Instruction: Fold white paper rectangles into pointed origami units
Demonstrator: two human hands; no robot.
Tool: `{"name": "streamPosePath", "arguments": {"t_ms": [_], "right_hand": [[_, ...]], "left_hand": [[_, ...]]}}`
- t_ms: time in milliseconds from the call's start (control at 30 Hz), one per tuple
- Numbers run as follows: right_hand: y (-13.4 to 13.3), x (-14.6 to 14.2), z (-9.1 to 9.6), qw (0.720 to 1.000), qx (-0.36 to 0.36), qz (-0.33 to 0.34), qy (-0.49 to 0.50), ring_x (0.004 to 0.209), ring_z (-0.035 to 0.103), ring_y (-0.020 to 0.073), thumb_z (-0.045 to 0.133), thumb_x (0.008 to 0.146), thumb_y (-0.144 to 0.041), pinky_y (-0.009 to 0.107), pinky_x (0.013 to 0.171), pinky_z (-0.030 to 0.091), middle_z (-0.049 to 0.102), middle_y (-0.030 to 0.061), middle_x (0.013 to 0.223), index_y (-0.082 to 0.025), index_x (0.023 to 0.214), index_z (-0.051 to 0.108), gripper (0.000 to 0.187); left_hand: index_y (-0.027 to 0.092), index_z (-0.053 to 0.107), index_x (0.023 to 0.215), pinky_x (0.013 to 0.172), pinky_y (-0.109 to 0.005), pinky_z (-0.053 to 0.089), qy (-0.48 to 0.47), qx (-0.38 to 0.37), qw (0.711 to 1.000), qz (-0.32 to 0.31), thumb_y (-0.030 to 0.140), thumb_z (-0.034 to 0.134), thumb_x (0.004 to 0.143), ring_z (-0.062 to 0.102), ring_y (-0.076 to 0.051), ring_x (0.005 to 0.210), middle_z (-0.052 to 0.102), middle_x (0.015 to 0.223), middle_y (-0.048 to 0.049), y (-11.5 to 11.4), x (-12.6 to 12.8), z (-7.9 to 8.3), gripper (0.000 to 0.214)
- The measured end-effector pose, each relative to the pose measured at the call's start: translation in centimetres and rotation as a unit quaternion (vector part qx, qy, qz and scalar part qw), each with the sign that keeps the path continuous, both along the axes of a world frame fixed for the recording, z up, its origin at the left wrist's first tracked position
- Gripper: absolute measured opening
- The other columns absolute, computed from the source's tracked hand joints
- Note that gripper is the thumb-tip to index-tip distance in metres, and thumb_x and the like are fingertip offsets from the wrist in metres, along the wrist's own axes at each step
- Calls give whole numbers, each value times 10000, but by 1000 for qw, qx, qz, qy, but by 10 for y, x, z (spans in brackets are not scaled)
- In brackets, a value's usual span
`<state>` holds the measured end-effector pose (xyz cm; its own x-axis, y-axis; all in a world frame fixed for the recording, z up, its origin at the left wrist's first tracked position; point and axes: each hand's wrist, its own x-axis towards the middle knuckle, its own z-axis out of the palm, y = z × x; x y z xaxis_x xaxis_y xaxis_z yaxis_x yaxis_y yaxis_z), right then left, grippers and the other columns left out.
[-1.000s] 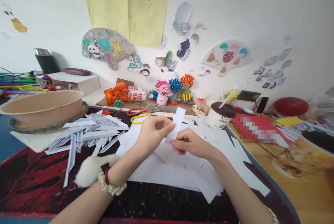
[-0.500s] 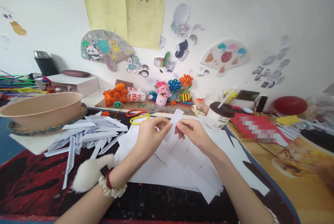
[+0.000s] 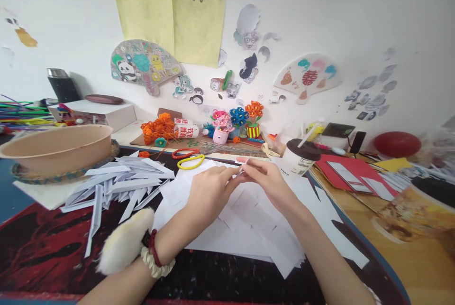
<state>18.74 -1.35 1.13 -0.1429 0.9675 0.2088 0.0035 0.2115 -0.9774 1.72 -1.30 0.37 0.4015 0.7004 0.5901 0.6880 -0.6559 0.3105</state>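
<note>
The left grip (image 3: 209,193) and the right grip (image 3: 268,181) meet fingertip to fingertip, pinching a small white paper piece (image 3: 242,170) between them. Only a sliver of it shows among the fingers, so its folds cannot be made out. Both grips are held above white paper sheets (image 3: 234,241), which overlap loosely under them and spread to the right across the dark surface (image 3: 220,276).

To the left of the grips lies a heap of folded paper strips (image 3: 131,184), piled at crossing angles, with one long strip jutting toward the near side. Past the heap, farther left, sits an oval beige basin (image 3: 67,153). Behind the left wrist, on the near side of the grips, are a cream scrunchie (image 3: 156,265), a dark red band (image 3: 153,247) and a fluffy white ornament (image 3: 126,243).

Just beyond the left grip is a yellow loop (image 3: 188,168). Farther beyond the grips stand a pink pot (image 3: 220,137) of pink flowers and a striped pot (image 3: 253,131) of orange ones, with blue flowers (image 3: 239,116) between; a bunch of orange flowers (image 3: 158,128) lies to their left. Beyond the right grip and to its right is a lidded drink cup (image 3: 298,162) with a straw.
</note>
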Motion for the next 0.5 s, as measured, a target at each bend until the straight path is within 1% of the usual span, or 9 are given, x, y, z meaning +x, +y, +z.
{"name": "streamPosePath", "arguments": {"t_ms": [100,167,233,333,433,500], "right_hand": [[0,1,1,999,15,16,-23,834,638,198,620,850,-402,361,795,520,701,90,943,-153,1023,717,318],[0,2,0,999,23,21,-37,846,622,199,598,863,-390,354,787,511,692,94,994,-163,1020,723,303],[-1,2,0,998,30,22,-49,839,609,194,585,870,-387,351,779,506,674,98,1058,-168,1014,725,297],[-1,1,0,998,30,25,-57,792,595,177,584,867,-386,343,754,505,661,94,1081,-180,1065,707,311],[-1,0,0,998,21,19,-61,762,585,173,613,841,-373,331,724,501,684,75,976,-186,1131,674,351],[-1,0,0,998,15,-1,-62,784,591,184,622,825,-363,320,712,494,690,64,909,-176,1065,695,313]], "left_hand": [[235,713,958,609,-246,395,-70,-65,995,-19,291,596,886,613,-151,661,730,815,-11,4,-1,3,149],[239,716,938,606,-242,410,-107,-100,989,-26,284,617,863,609,-147,647,727,793,1,7,-3,4,132],[233,714,924,594,-239,415,-125,-121,984,-30,286,623,852,615,-153,654,729,792,0,9,-4,4,127],[215,702,924,624,-249,422,-99,-105,989,-28,233,552,886,639,-168,715,736,852,-22,8,-4,4,156],[189,683,922,632,-263,410,-43,-59,997,-10,183,477,906,647,-189,756,731,880,-53,4,-1,4,207],[181,670,887,604,-259,404,-48,-71,996,6,179,486,887,640,-181,709,726,841,-48,2,0,4,184]]}}
